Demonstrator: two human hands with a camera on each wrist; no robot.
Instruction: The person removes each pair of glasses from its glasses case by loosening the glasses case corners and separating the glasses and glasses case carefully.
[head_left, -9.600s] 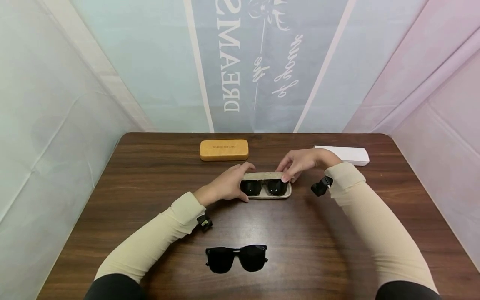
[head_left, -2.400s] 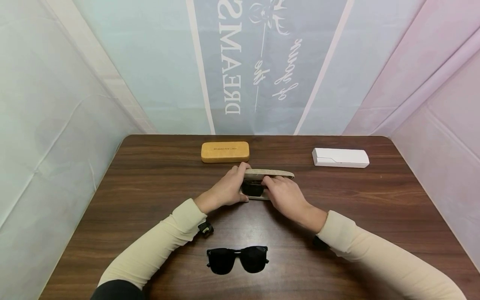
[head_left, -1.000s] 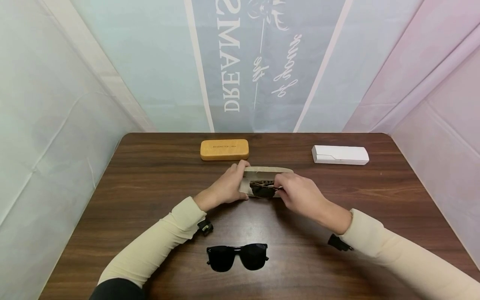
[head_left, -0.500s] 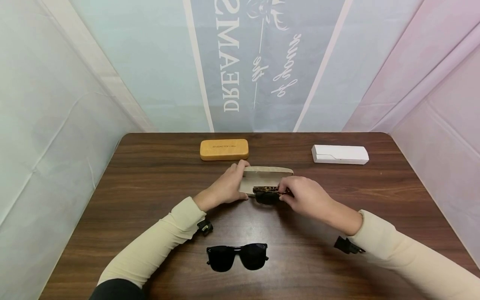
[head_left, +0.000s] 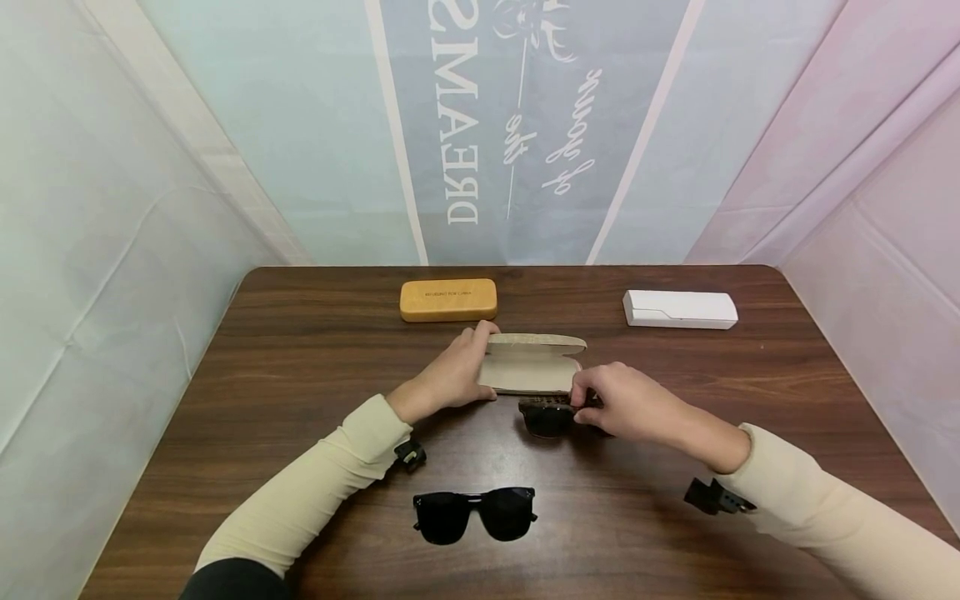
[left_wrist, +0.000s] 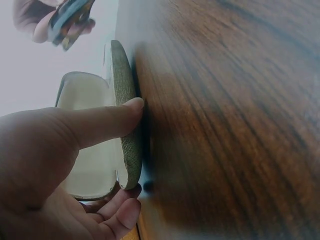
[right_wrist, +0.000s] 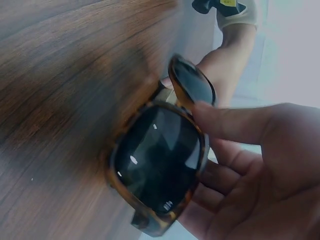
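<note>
My left hand grips the left end of a beige glasses case, its thumb along the front edge and fingers behind. The lid stands raised and the pale inside holds nothing. In the left wrist view the textured outside of the glasses case shows under the thumb. Just in front of the case, my right hand pinches tortoiseshell sunglasses with dark lenses. The right wrist view shows the thumb near the bridge of the sunglasses. Nearer me, black sunglasses lie on the table, lenses toward me.
A closed yellow glasses case lies behind my left hand near the far table edge. To the right, also far back, is a white glasses case. The brown wooden table meets a printed curtain at the back.
Earlier the tortoiseshell sunglasses lay in the beige case. My right hand has lifted them out and drawn them toward me and rightward. The left hand stays on the case.
</note>
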